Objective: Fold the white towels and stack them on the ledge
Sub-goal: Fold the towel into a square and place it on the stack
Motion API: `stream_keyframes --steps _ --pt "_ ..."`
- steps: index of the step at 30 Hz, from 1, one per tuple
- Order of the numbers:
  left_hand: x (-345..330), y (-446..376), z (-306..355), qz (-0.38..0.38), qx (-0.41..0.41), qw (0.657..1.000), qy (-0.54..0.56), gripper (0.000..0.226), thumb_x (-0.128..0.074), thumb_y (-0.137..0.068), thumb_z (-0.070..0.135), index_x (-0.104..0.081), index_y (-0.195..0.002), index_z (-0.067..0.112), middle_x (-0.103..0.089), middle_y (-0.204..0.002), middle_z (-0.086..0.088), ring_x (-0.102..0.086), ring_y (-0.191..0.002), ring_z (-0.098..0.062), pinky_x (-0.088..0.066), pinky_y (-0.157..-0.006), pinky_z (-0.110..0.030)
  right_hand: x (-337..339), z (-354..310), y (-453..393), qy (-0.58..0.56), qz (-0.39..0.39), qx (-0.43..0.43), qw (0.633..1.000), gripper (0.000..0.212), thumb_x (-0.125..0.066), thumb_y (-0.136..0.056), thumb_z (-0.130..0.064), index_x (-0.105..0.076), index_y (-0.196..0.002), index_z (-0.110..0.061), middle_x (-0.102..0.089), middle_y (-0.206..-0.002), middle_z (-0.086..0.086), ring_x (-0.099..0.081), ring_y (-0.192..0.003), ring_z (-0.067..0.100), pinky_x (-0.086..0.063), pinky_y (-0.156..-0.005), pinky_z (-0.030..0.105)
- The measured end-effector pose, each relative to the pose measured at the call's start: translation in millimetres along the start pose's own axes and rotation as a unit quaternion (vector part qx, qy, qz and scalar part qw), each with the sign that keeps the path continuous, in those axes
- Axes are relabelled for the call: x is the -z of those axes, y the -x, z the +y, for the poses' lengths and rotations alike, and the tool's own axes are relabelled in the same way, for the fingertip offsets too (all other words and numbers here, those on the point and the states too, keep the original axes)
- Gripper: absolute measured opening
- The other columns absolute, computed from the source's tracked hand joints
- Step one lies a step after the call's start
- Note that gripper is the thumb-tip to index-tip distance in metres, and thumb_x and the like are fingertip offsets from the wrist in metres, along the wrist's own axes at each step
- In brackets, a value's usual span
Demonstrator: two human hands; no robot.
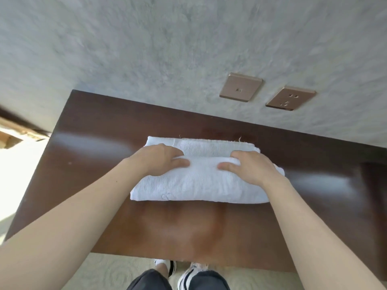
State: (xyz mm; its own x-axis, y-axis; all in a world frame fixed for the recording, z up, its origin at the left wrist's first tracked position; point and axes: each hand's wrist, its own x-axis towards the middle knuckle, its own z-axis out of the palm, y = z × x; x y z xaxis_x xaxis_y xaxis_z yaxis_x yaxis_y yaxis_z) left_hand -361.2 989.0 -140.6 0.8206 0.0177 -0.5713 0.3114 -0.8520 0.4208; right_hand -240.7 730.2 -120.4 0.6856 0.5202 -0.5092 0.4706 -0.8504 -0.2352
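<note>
**Both my hands on the folded white towel**

The white towel [201, 176] lies on the dark brown ledge [88, 130], about in the middle of it and a little toward the wall. It is already folded into a thick rectangle, and its far layer shows behind my fingers with some loose threads at the edge.

My left hand [161, 160] rests on the left part of the towel. The thumb lies flat on top and points to the right, and the other fingers go over the folded edge, so it grips that upper layer. My right hand [249, 166] does the same on the right part: thumb flat on the cloth, pointing left, fingers curled over the fold. The two hands are near each other but do not touch.

Behind the ledge is a grey textured wall [146, 49] with two bronze socket plates [240, 87], side by side. Below the near edge of the ledge I see my shoes [192, 273] on a pale carpet [117, 271].
</note>
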Motion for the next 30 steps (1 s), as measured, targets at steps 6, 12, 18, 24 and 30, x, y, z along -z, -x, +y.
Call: stream_keyframes --steps 6,12,18,24,30 --pt "13 -43 -9 0.054 -0.003 0.998 -0.035 0.069 -0.02 -0.077 0.09 -0.064 -0.093 0.039 -0.06 -0.077 0.011 -0.054 -0.068 -0.004 -0.038 -0.063 -0.029 3 14 -40 -0.028 -0.001 0.017 0.999 0.065 -0.044 -0.08 -0.085 -0.053 -0.076 -0.021 -0.059 -0.071 -0.008 -0.057 -0.069 0.01 -0.038 -0.059 0.032" --pt "14 -71 -15 0.128 -0.009 0.985 -0.116 0.081 -0.005 -0.08 0.087 -0.062 -0.096 0.032 -0.058 -0.068 0.009 -0.054 -0.064 -0.009 -0.033 -0.058 -0.03 8 26 -70 0.026 0.045 0.062 0.997 0.067 -0.029 -0.077 -0.089 -0.052 -0.075 -0.026 -0.054 -0.073 -0.015 -0.056 -0.078 0.016 -0.038 -0.067 0.034" --pt "6 -76 -28 0.194 0.034 0.971 -0.137 0.078 0.001 -0.084 0.082 -0.055 -0.114 0.036 -0.056 -0.06 0.01 -0.059 -0.061 -0.017 -0.04 -0.061 -0.033 22 24 -109 0.069 0.063 0.118 0.989 0.07 -0.026 -0.08 -0.088 -0.06 -0.09 -0.028 -0.054 -0.073 -0.013 -0.056 -0.075 0.017 -0.036 -0.062 0.034" --pt "3 -86 -35 0.221 0.072 0.968 -0.094 0.082 0.003 -0.081 0.079 -0.06 -0.073 0.028 -0.055 -0.054 0.008 -0.052 -0.054 -0.007 -0.03 -0.053 -0.026 19 21 -144 0.046 0.064 0.152 0.985 0.058 -0.038 -0.093 -0.074 -0.054 -0.071 -0.022 -0.055 -0.069 -0.01 -0.054 -0.063 0.01 -0.035 -0.052 0.029" --pt "9 -93 -44 0.207 0.091 0.974 -0.031 0.082 -0.008 -0.085 0.079 -0.061 -0.064 0.02 -0.05 -0.048 0.006 -0.053 -0.054 -0.011 -0.036 -0.06 -0.03 11 18 -162 0.063 0.11 0.154 0.98 0.069 -0.028 -0.098 -0.068 -0.043 -0.054 -0.016 -0.047 -0.047 -0.002 -0.047 -0.045 0.017 -0.039 -0.047 0.032"
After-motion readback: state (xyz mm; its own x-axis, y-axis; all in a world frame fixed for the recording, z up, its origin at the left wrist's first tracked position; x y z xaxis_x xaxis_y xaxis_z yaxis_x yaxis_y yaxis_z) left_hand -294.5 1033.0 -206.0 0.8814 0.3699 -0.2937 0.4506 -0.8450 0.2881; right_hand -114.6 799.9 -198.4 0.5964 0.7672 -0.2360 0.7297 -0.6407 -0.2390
